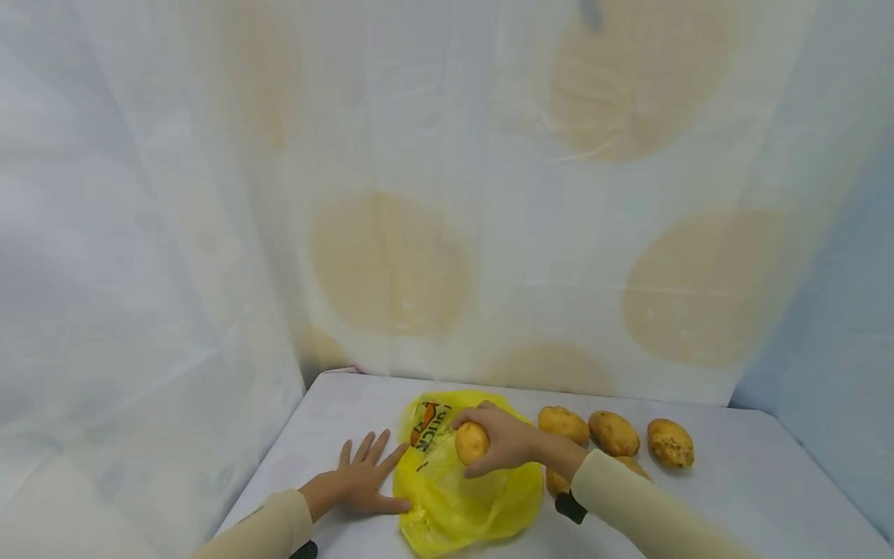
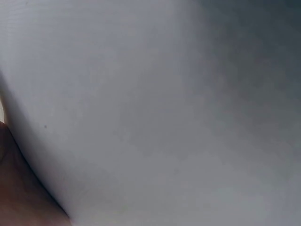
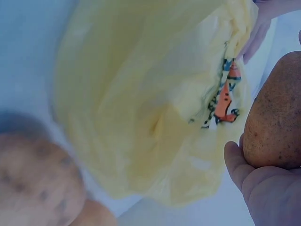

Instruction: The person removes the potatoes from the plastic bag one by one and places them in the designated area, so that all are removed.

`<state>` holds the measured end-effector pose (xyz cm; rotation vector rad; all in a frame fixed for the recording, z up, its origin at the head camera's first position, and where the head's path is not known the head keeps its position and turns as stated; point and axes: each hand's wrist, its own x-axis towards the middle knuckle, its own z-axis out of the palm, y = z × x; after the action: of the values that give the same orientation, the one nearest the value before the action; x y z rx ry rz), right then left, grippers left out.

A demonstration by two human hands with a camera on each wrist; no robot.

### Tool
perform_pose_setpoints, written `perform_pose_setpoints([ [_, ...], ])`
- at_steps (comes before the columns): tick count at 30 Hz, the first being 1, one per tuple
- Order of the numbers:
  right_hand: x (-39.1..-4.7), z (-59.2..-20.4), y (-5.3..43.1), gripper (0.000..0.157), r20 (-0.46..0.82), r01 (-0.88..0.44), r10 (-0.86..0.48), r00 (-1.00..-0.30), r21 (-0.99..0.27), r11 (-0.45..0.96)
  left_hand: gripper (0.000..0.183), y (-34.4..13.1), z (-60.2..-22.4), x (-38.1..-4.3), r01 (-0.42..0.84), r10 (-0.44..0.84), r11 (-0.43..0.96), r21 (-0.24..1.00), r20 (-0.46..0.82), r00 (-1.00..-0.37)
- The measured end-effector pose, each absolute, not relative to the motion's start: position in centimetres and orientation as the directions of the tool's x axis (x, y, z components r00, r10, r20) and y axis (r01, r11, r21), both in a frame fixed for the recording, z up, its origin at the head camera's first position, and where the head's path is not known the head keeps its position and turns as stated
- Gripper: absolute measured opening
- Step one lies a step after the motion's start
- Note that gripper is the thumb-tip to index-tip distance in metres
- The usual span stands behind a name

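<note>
The cream sleeves [image 1: 649, 512] sit lowest and closest in the head view, running up to both hands over the white-covered table [image 1: 768, 481]. The largest loose thing on that table is the yellow plastic bag [image 1: 461, 497], crumpled and printed with orange and black lettering, and everything else is best placed against it. The left hand [image 1: 363, 481] lies flat at the bag's left edge, fingers straight and spread, thumb pressing the plastic down against the table. The right hand [image 1: 506, 442] hovers directly over the bag with its fingers curled around a potato [image 1: 472, 442]; the right wrist view shows the same potato [image 3: 275, 122] cupped against the palm, with the bag's lettering just beneath. To the right of the bag wait more potatoes: one [image 1: 563, 424] nearest it, another [image 1: 613, 432] beyond, a third [image 1: 670, 442] farthest out, and others partly hidden under the right forearm. To handle this well, I judge the left hand should keep the plastic pinned and the mouth spread, so the potato drops inside rather than rolling off the folds.
</note>
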<state>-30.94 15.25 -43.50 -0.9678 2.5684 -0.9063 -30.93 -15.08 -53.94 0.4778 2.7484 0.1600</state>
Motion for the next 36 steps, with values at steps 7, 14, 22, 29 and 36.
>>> perform_pose_setpoints([
  [7,-30.1,-42.4,17.3,0.057,-0.020,-0.491,-0.660,-0.751,-0.652,0.578,0.109,-15.9,-54.1,-31.0,0.295,0.331,0.943,0.157,-0.326,-0.885],
  [14,-29.6,-41.6,19.6,0.057,-0.030,-0.469,-0.650,-0.760,-0.666,0.579,0.110,-16.1,-52.9,-30.6,0.292,0.324,0.945,0.145,-0.318,-0.891],
  [22,-28.9,-41.5,22.3,0.057,-0.012,-0.476,-0.628,-0.778,-0.640,0.603,0.111,-15.3,-52.4,-30.6,0.296,0.323,0.946,0.131,-0.321,-0.890],
  [29,-27.9,-41.2,25.3,0.063,0.018,-0.451,-0.580,-0.815,-0.649,0.613,0.111,-14.7,-52.8,-30.7,0.316,0.346,0.938,0.142,-0.324,-0.881],
  [36,-27.5,-40.2,28.9,0.065,0.044,-0.430,-0.506,-0.862,-0.592,0.681,0.111,-15.0,-52.6,-30.7,0.308,0.330,0.944,0.117,-0.328,-0.885],
])
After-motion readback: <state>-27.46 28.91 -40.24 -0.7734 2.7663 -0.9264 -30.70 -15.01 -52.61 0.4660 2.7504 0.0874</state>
